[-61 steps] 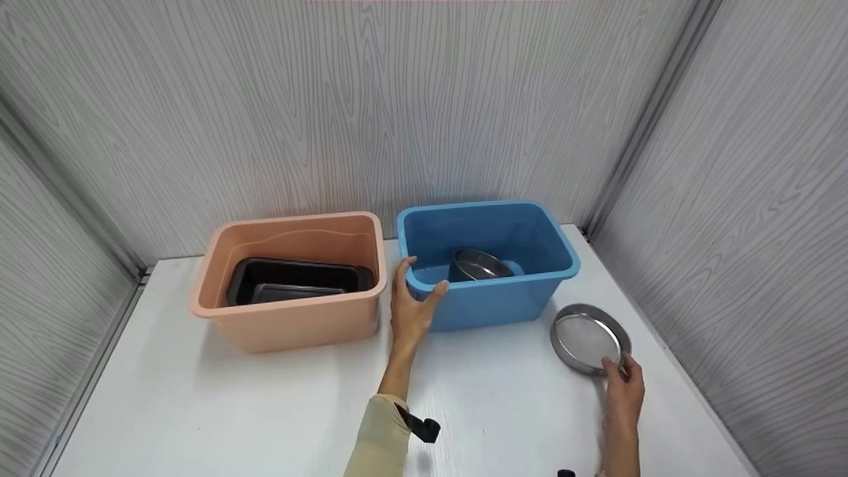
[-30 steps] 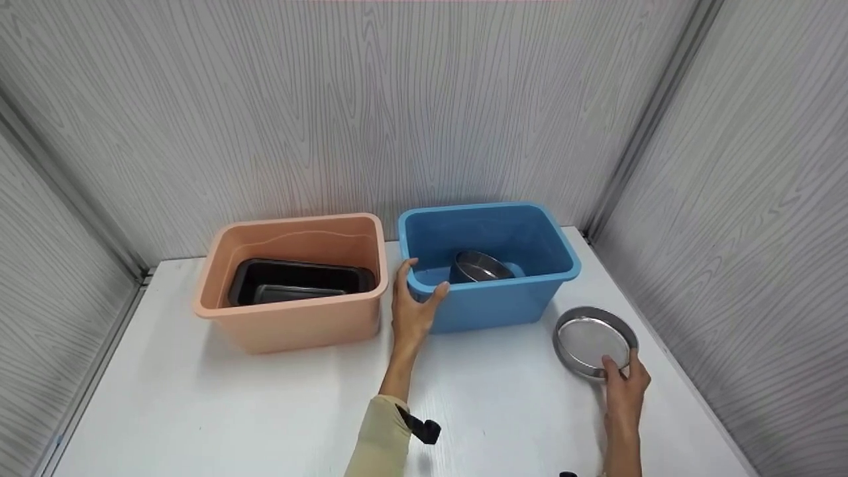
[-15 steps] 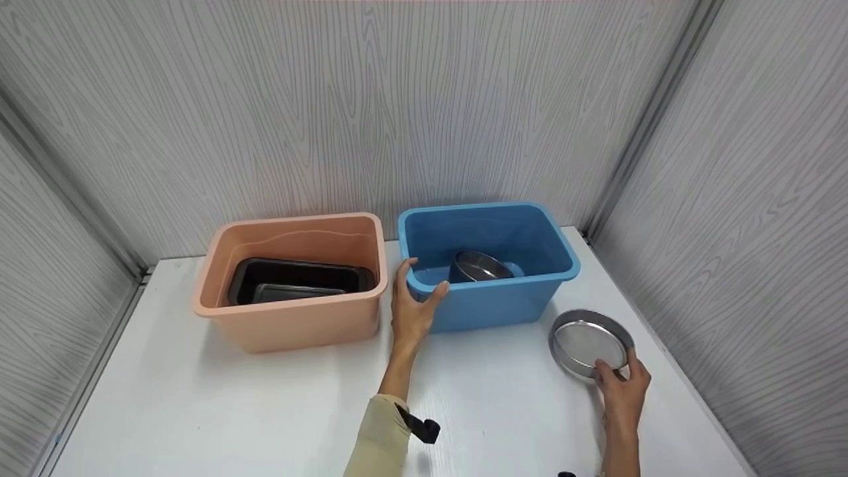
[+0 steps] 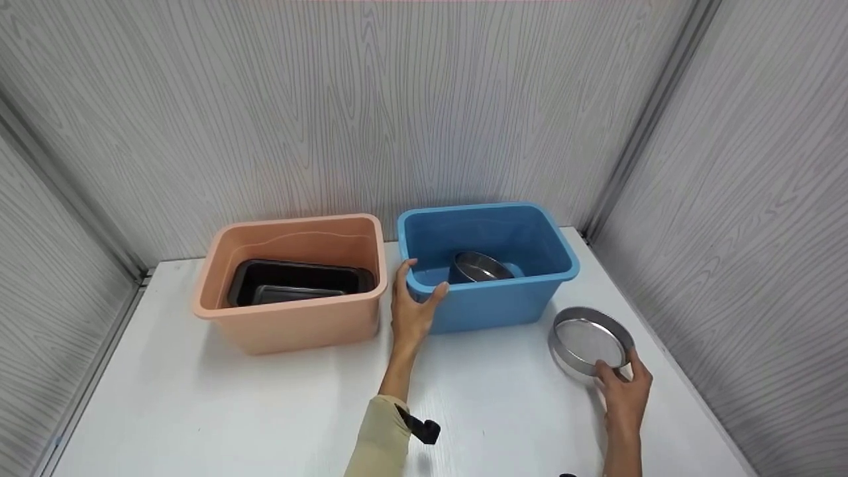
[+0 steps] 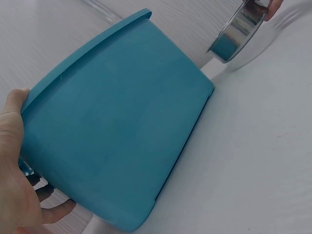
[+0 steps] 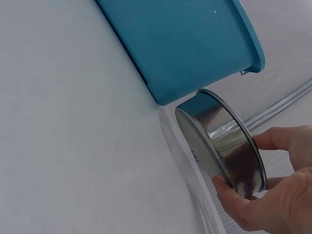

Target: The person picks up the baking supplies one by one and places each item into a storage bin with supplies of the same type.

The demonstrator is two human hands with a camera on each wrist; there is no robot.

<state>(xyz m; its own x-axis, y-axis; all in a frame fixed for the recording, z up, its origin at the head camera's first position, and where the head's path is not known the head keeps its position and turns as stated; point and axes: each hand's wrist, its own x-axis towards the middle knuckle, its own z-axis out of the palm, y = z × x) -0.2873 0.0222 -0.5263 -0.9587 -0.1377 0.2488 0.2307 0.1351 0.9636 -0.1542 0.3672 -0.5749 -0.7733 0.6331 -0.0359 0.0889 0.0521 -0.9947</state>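
My right hand (image 4: 625,391) pinches the near rim of a shallow round metal sieve (image 4: 564,338), thumb on one side and fingers on the other. In the right wrist view the sieve (image 6: 229,146) is tipped on its side, shiny wall showing, with the table surface close by. My left hand (image 4: 412,315) clasps the front left corner of a blue plastic bin (image 4: 490,308). The left wrist view shows the thumb at the rim of the bin (image 5: 117,122) and the fingers against its side. Inside the bin a round metal tin or sieve (image 4: 480,266) leans tilted.
Left of the blue bin stands a peach plastic bin (image 4: 298,324) with a black loaf pan (image 4: 298,273) inside. Both bins sit near the back wall (image 4: 371,119) on a white table (image 4: 285,411). A side wall (image 4: 748,232) rises to the right of the sieve.
My right hand has shifted slightly right, and its thumb and fingers sit differently on the sieve's rim. The sieve has tilted a little, with more shadow under it. My left hand and both bins stay put.
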